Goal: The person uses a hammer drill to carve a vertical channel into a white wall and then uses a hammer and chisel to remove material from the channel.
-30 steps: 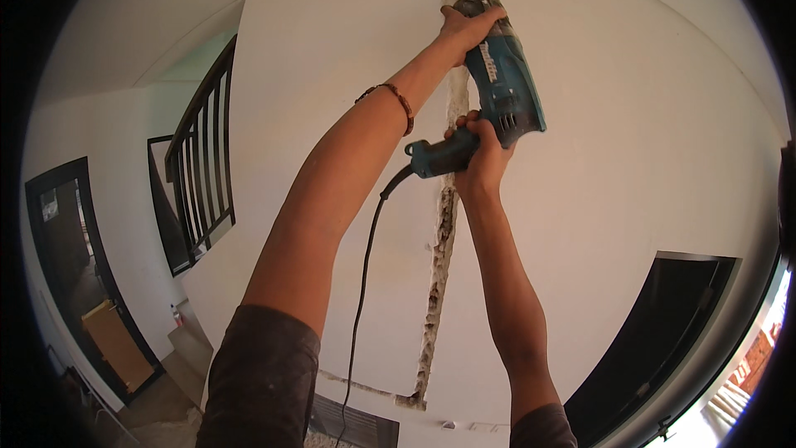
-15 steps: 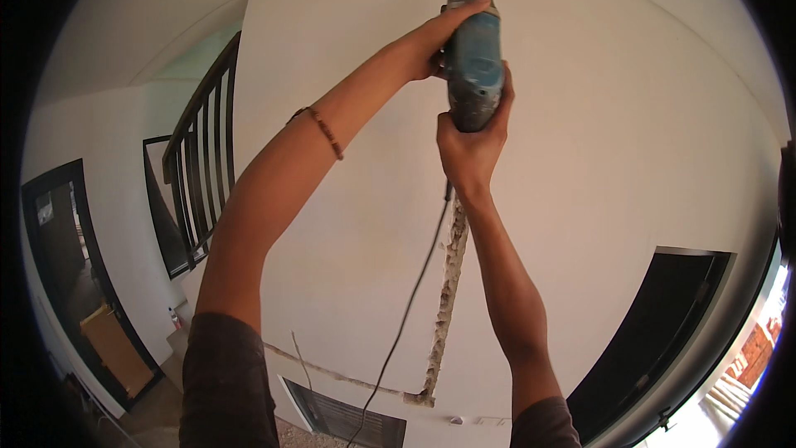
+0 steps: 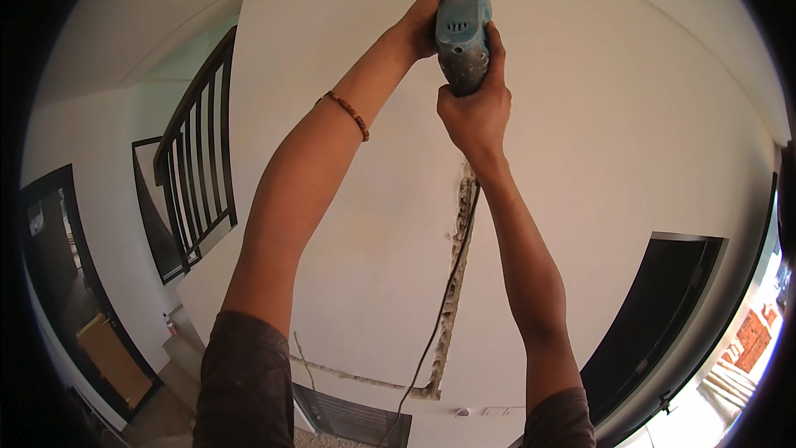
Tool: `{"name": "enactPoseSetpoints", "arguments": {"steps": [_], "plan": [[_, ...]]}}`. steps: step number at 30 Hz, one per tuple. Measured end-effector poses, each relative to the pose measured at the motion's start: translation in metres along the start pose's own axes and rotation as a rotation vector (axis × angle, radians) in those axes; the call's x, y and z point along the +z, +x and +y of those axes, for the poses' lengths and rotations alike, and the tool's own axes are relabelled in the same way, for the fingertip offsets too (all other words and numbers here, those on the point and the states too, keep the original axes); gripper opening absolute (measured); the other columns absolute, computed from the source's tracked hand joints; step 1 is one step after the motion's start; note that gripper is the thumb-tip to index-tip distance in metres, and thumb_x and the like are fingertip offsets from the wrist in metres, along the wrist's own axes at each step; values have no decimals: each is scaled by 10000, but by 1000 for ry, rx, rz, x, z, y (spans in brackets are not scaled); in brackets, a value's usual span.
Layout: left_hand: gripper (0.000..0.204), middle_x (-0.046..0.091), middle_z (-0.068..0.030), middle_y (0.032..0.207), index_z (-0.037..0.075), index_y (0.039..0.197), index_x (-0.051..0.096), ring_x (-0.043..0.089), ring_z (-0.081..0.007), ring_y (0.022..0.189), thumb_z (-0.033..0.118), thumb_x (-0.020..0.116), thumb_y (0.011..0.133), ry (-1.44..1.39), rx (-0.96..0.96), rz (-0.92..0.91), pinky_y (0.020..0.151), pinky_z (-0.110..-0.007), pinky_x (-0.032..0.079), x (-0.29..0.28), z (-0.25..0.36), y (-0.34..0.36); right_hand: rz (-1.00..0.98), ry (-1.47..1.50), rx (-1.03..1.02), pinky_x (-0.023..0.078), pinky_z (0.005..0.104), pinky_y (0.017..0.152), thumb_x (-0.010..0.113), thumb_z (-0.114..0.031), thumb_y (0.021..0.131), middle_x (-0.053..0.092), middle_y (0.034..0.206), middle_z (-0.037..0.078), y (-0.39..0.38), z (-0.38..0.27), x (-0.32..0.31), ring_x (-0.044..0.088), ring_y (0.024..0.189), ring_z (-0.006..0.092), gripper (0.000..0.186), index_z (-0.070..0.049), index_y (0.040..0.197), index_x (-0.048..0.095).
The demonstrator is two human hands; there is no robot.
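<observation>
A teal-and-black corded hammer drill [image 3: 464,29] is held high at the top centre of the view, against or just in front of a pale wall [image 3: 597,141]. Its long axis runs almost straight up, rear housing lowest and nose uppermost; the upper edge cuts off the tip, so whether it touches the wall cannot be told.

The left hand [image 3: 424,20] is the nearer to the nose, wrapped around the drill's left side just below the collar, thumb across the front. The right hand [image 3: 478,109] sits lower, directly beneath the rear housing, grasping the drill from below with fingers up its right side; the handle itself is hidden.

Below the right hand, a rough chiselled groove [image 3: 448,319] descends the wall, roughly in line with the drill, then turns left at its foot. The black power cable [image 3: 428,350] emerges behind the right wrist and hangs along it. A beaded bracelet [image 3: 348,113] circles the left forearm. Farther left stands a dark stair railing [image 3: 196,145]; at lower right is a dark doorway [image 3: 651,307].
</observation>
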State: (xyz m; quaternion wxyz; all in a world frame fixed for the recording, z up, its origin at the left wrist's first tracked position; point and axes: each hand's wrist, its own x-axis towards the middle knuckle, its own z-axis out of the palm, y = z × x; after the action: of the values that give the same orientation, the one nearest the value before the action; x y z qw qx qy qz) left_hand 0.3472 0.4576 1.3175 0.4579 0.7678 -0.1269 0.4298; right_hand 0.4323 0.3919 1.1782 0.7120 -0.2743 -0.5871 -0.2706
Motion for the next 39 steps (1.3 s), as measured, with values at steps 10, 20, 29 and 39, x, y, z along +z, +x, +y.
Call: {"name": "enactPoseSetpoints", "arguments": {"steps": [10,20,29,39], "plan": [[473,657,-74,948,80,1076,619,647,-180,841,512,621,886,116,-63,17,773,-332,541,-14,-11,6,72,125,38,491,427,949,582,26,699,618,1215,216,-12,23,27,624,1118,374,900,-125,1512,229],[495,643,-78,947,79,1054,615,629,-173,848,540,631,874,372,-183,157,770,-326,525,-6,-2,1,171,341,101,413,418,1028,588,30,704,495,1328,193,-19,21,50,524,1219,318,914,-109,1519,199],[549,644,-98,964,64,1114,601,635,-204,886,547,622,854,230,-151,138,800,-342,515,-2,1,-21,144,336,144,477,395,937,576,34,705,580,1157,164,-37,-23,30,591,1084,269,907,-87,1517,190],[546,649,-88,987,71,1107,613,635,-185,867,577,553,910,-59,-102,57,794,-346,534,32,-4,-61,89,282,153,517,346,829,550,70,703,592,1029,111,-71,-38,-9,611,939,200,900,-99,1516,202]]}}
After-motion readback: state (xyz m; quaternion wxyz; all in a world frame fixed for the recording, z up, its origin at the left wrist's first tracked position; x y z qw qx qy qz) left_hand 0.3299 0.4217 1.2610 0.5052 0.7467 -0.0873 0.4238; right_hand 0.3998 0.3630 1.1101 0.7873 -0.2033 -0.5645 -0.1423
